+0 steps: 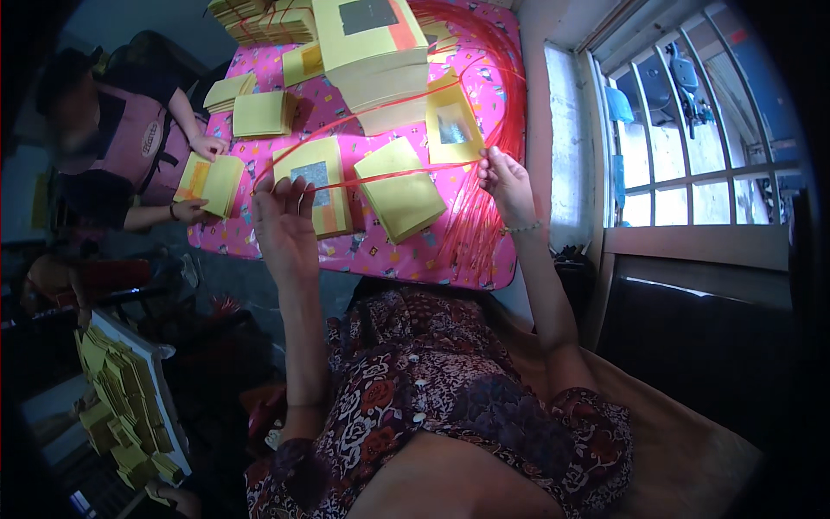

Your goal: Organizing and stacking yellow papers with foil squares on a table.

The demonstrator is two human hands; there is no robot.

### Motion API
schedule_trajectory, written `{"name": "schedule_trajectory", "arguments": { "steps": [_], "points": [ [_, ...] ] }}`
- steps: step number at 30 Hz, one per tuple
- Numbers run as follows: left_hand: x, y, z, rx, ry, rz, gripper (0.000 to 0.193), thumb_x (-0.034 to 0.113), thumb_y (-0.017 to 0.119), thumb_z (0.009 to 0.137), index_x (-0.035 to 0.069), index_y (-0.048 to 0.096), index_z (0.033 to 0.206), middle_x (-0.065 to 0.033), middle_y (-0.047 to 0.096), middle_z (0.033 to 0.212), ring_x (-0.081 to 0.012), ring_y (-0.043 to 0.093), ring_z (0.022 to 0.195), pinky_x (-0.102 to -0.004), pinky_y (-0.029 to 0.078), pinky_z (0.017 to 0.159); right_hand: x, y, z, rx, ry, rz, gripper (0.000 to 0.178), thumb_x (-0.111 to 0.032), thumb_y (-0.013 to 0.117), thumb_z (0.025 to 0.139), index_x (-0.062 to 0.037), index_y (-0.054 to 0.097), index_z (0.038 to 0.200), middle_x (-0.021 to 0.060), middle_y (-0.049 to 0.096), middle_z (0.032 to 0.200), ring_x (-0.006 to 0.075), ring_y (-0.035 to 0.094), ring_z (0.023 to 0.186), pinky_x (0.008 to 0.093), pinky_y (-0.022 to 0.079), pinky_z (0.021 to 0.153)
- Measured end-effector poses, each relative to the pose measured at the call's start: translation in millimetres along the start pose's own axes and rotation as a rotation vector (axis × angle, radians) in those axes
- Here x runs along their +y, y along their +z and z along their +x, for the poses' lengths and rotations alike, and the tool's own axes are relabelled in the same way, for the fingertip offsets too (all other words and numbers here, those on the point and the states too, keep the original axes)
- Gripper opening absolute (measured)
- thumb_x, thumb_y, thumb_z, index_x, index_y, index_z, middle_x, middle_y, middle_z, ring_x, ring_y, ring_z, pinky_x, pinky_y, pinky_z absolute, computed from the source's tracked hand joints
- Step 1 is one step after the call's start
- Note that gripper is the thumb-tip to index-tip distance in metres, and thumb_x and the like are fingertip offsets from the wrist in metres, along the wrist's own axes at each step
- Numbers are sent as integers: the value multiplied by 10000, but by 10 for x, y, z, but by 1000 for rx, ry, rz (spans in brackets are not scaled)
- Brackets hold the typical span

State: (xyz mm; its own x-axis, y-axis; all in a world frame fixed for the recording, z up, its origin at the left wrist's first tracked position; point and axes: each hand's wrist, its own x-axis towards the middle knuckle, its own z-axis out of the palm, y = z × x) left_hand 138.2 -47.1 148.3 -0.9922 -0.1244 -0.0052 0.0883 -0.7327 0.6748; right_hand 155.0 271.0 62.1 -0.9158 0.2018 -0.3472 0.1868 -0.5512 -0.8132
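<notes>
A thin red plastic strand (pixel 389 176) stretches between my hands above the table. My right hand (pixel 508 183) pinches it between thumb and fingers. With fingers bent round it, my left hand (pixel 287 227) holds the other side, and from there the strand loops back over the far stacks. Below it lie a yellow paper stack (pixel 400 195) and another yellow stack with a silver square (pixel 335 216), partly behind my left hand. Many loose red strands (pixel 474 233) spill over the table's right side, near my right hand.
The table has a pink patterned cover (pixel 346 259). A tall yellow paper stack (pixel 376 73) stands at the back, with smaller stacks (pixel 259 114) around it. At the left, a co-worker's hands hold a yellow stack (pixel 223 186). A barred window (pixel 692 138) is at the right.
</notes>
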Motion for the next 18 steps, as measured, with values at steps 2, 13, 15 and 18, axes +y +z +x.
{"name": "schedule_trajectory", "arguments": {
  "steps": [2,13,15,18],
  "points": [
    [-15,-418,-93,108,-128,-185,243,265,516,959,107,568,1137,-35,643,1052,-217,591,1052,-374,479,928,119,96,111,-22,36,-104,233,-274,560,946,-49,615,971,1,631,797,72,601,674,215,491,605],
    [-601,-502,-229,-41,-423,-530,141,211,538,944,129,620,1023,-47,607,1162,-239,459,1228,-453,280,1091,227,280,226,-24,65,-285,243,-304,562,942,-73,630,980,-25,628,780,59,604,691,202,468,589],
    [-615,-474,-179,-48,-424,-550,136,207,516,956,117,611,996,-44,609,1149,-241,481,1208,-454,273,1095,227,257,254,13,69,-242,222,-273,564,943,-63,636,928,-8,638,761,62,606,651,200,469,561],
    [-664,-617,-106,-95,-430,-544,164,216,503,962,113,598,1048,-42,614,1120,-248,504,1183,-452,324,1070,226,287,275,70,78,-285,225,-280,565,943,-68,636,921,-6,639,764,65,607,648,202,464,557]
  ]
}}
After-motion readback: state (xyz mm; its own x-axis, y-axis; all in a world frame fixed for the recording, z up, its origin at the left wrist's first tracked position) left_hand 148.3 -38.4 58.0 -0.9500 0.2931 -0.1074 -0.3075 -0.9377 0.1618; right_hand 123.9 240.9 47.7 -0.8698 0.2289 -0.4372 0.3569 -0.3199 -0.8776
